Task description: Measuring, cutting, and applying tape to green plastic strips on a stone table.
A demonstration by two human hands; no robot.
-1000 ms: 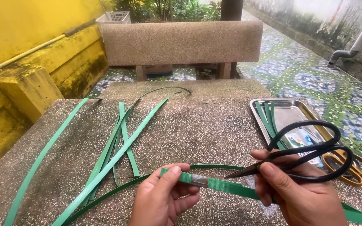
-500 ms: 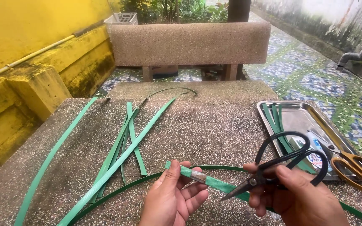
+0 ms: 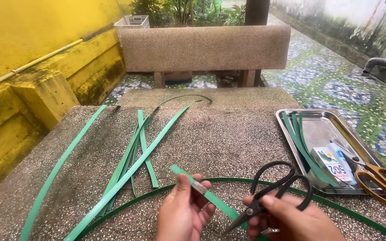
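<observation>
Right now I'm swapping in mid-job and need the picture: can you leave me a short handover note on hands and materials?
Left hand pinches a green strap near its free end. Right hand grips black scissors, blades just beside the strap, no cut visible. More green strips lie across the stone table. The metal tray at right holds strips, small boxes and orange-handled scissors. Left to do: unclear.

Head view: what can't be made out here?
- Black scissors blade tips: behind the green strap.
- Right hand and left hand: wrists cut by the bottom edge.
- Steel tray: small boxes partly under strips; orange-handled scissors blades hidden.
</observation>
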